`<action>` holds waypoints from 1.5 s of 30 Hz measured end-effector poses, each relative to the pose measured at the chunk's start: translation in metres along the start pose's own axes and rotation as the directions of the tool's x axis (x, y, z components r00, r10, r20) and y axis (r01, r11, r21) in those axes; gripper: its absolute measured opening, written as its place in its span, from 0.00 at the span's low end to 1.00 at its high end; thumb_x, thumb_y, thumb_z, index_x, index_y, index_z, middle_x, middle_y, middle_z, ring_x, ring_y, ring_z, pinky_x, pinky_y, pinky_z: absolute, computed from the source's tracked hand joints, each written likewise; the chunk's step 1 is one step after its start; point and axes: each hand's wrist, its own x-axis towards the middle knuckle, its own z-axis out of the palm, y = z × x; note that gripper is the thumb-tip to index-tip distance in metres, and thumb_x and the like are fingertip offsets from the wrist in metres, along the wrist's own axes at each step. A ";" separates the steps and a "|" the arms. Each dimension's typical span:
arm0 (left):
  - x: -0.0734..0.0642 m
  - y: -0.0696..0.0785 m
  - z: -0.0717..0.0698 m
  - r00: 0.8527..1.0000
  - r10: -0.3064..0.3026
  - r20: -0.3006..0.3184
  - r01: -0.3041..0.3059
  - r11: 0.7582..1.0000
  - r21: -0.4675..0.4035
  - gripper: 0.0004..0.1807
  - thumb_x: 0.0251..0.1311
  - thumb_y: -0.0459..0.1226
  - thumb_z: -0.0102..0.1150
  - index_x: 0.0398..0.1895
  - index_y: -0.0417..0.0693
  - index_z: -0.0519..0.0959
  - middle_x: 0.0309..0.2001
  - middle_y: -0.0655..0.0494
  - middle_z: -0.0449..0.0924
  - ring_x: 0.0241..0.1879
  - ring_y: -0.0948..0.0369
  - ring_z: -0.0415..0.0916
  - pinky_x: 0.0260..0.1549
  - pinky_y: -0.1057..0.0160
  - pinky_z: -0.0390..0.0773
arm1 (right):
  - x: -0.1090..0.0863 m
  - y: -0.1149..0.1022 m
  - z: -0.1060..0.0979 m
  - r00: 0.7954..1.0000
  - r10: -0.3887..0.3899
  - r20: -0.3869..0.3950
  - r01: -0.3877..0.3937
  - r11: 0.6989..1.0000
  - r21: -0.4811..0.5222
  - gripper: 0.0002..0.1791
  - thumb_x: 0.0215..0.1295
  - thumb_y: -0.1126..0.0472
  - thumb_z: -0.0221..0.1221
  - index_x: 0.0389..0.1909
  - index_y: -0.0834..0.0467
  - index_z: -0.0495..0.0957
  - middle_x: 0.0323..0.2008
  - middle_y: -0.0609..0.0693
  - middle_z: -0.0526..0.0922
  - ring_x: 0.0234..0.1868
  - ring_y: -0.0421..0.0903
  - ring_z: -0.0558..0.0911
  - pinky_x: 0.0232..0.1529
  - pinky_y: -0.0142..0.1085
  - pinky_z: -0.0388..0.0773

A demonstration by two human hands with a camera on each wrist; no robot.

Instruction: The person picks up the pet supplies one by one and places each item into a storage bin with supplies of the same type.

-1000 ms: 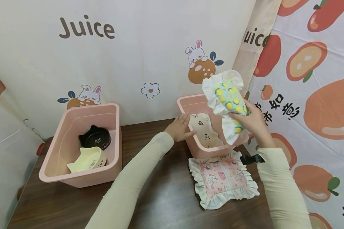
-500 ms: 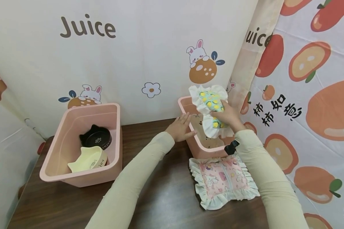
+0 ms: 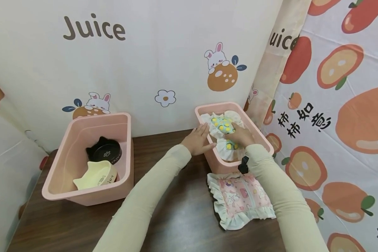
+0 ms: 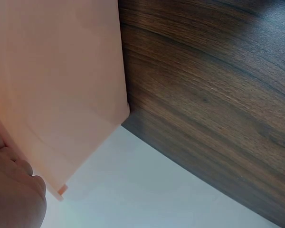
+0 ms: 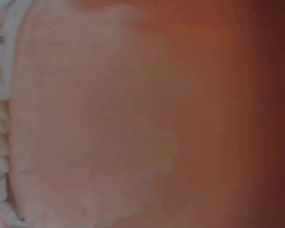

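In the head view my right hand (image 3: pixel 242 134) is down inside the right pink bin (image 3: pixel 264 141), thumb and fingers gripping a small ruffled pillow (image 3: pixel 220 122). The pillow has yellow lemons on aqua cloth and white frills. Part of it is hidden under that hand. My left hand (image 3: pixel 195 140) rests on the bin's left rim with its fingers straight; knuckles of this left hand (image 4: pixel 14 185) show at the lower left of the left wrist view. A pink ruffled pillow (image 3: pixel 244 196) lies flat in front of the bin, partly covered by the right sleeve. The right wrist view is mostly blurred bin wall.
A second pink bin (image 3: pixel 63 157) stands at the left of the dark wooden table (image 3: pixel 173 210). It holds a black cat-eared bowl (image 3: pixel 104 151) and a cream cat-eared bowl (image 3: pixel 96 175). Printed cloth walls rise behind and to the right.
My right hand has carried the lemon-print pillow left and down, from above the right bin to inside it. The left hand has stayed on the rim.
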 end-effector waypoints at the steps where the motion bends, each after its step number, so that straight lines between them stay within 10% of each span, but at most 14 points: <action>1: 0.000 0.000 0.000 1.000 -0.001 -0.003 0.001 1.000 0.000 0.48 0.66 0.67 0.30 0.76 0.43 0.37 0.77 0.50 0.30 0.76 0.55 0.30 0.72 0.56 0.41 | 0.000 0.001 0.003 1.000 -0.001 0.005 0.001 1.000 0.010 0.48 0.64 0.45 0.56 0.76 0.56 0.41 0.73 0.67 0.49 0.70 0.68 0.53 0.66 0.60 0.55; 10: 0.001 0.000 0.004 1.000 0.008 -0.006 -0.008 1.000 0.027 0.48 0.67 0.66 0.30 0.76 0.42 0.37 0.77 0.49 0.31 0.76 0.54 0.31 0.72 0.54 0.43 | 0.005 0.013 0.026 0.999 0.001 0.038 -0.002 1.000 0.019 0.50 0.66 0.41 0.53 0.76 0.61 0.38 0.71 0.71 0.50 0.69 0.69 0.54 0.65 0.59 0.59; 23: 0.001 -0.001 0.002 1.000 -0.007 -0.022 0.007 1.000 0.022 0.48 0.67 0.65 0.30 0.76 0.42 0.37 0.77 0.49 0.32 0.76 0.55 0.32 0.72 0.55 0.43 | 0.015 0.004 0.036 0.958 -0.242 0.154 0.259 0.960 -0.101 0.33 0.76 0.57 0.40 0.75 0.61 0.42 0.71 0.76 0.38 0.70 0.75 0.45 0.66 0.65 0.49; 33: 0.004 -0.002 0.002 1.000 -0.006 -0.016 0.006 1.000 0.004 0.48 0.67 0.65 0.31 0.76 0.41 0.39 0.77 0.50 0.31 0.76 0.55 0.31 0.72 0.54 0.42 | 0.030 0.015 0.051 0.924 -0.125 0.363 0.214 0.952 -0.219 0.43 0.74 0.46 0.41 0.74 0.49 0.22 0.69 0.68 0.14 0.68 0.75 0.25 0.64 0.71 0.31; 45: 0.001 -0.002 0.002 0.999 0.011 -0.033 -0.010 1.000 0.016 0.47 0.67 0.64 0.30 0.76 0.40 0.38 0.77 0.47 0.32 0.76 0.54 0.32 0.72 0.53 0.44 | 0.016 0.006 0.048 0.924 -0.113 0.365 0.213 0.945 -0.248 0.44 0.73 0.45 0.42 0.75 0.52 0.23 0.69 0.71 0.17 0.68 0.75 0.26 0.65 0.69 0.33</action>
